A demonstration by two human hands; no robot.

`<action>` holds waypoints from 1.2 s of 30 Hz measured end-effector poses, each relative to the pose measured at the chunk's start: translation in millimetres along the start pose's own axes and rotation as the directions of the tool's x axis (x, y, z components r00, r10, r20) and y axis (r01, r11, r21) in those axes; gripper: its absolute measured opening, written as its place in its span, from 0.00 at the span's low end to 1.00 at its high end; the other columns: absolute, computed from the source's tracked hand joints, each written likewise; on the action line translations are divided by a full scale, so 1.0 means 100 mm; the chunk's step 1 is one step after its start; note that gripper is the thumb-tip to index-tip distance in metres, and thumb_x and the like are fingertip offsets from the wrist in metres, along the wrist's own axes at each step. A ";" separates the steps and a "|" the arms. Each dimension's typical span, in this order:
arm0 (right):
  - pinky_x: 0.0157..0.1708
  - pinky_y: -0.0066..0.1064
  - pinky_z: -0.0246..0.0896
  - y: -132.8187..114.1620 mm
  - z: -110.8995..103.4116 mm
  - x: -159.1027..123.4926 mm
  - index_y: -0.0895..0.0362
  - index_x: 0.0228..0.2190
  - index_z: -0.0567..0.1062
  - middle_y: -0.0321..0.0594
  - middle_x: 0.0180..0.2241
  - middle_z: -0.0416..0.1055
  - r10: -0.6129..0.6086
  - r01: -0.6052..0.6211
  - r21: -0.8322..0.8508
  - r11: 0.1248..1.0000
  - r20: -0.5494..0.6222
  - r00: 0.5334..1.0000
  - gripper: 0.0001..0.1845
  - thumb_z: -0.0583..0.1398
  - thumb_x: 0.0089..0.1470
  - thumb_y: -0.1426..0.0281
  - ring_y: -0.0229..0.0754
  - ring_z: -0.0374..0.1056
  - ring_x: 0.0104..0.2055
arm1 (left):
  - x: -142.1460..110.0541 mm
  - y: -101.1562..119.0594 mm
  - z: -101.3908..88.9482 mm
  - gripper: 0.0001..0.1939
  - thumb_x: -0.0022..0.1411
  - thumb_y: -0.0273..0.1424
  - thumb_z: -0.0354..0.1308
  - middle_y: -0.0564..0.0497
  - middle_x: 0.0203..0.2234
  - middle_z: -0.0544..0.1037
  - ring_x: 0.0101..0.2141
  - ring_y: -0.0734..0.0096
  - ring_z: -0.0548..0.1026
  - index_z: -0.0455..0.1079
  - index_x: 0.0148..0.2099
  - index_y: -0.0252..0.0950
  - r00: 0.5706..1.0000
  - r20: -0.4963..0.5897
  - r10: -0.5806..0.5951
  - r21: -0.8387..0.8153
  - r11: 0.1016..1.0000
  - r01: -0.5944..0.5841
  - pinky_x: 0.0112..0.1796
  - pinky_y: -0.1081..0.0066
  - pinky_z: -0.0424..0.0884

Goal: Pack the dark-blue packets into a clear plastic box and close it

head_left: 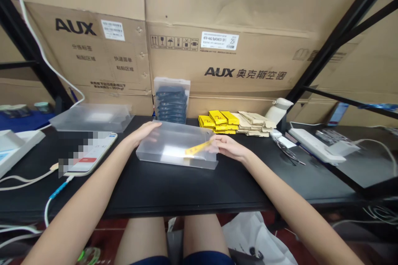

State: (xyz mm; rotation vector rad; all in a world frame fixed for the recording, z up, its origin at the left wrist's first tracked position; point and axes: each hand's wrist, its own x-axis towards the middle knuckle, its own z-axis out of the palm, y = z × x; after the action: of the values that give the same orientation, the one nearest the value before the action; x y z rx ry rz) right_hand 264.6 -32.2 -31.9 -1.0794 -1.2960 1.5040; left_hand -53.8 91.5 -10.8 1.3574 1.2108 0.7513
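Note:
A translucent plastic box (177, 136) lies tilted on its side over the black desk, in the middle of the view. My left hand (145, 133) grips its left end, thumb along the upper edge and the other fingers partly hidden behind. At the box's right end, my right hand (229, 147) pinches a slim yellow packet (196, 148), which shows through the clear plastic and seems to reach inside. Behind the box stands another clear box (171, 101) filled with dark blue packets. Stacks of yellow packets (219, 121) and beige packets (253, 123) lie just beyond my right hand.
A phone (93, 155) with a charging cable lies left, before another translucent box (93, 116). Further right are a white bottle (277, 109), glasses (287, 153) and a white power strip (317, 145). Cardboard (248, 60) walls the back; black shelf posts (326, 29) frame the desk.

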 end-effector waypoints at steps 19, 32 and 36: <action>0.53 0.41 0.64 0.02 0.05 0.02 0.58 0.34 0.75 0.42 0.41 0.77 0.053 -0.061 0.096 0.994 0.079 0.995 0.13 0.68 0.46 0.65 0.47 0.74 0.45 | -0.02 0.02 0.17 0.18 0.59 0.44 0.56 0.42 0.47 0.74 0.39 0.63 0.76 0.71 0.43 0.35 0.997 0.058 -0.045 -0.191 0.980 0.055 0.26 0.73 0.74; 0.56 0.44 0.59 -0.05 0.42 0.09 0.56 0.32 0.72 0.41 0.38 0.73 0.032 -0.064 0.158 0.985 0.196 0.980 0.11 0.66 0.50 0.65 0.46 0.71 0.47 | -0.11 -0.09 0.79 0.11 0.57 0.31 0.55 0.51 0.40 0.75 0.45 0.64 0.73 0.69 0.43 0.39 0.968 0.212 0.136 -0.406 0.913 -0.039 0.44 0.65 0.71; 0.52 0.42 0.63 0.01 0.59 0.26 0.57 0.36 0.71 0.43 0.40 0.73 -0.020 -0.009 0.126 0.992 0.222 0.975 0.12 0.65 0.52 0.64 0.46 0.72 0.46 | -0.09 -0.13 0.79 0.10 0.57 0.30 0.54 0.51 0.41 0.76 0.46 0.64 0.73 0.70 0.42 0.38 0.965 0.211 0.154 -0.418 0.907 -0.053 0.51 0.63 0.67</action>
State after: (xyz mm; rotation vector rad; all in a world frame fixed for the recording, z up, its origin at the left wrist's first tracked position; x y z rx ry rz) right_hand 201.1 -22.5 -29.6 -0.8430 -1.3323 1.7173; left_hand 14.5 56.7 -35.9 1.1273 0.7411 0.8363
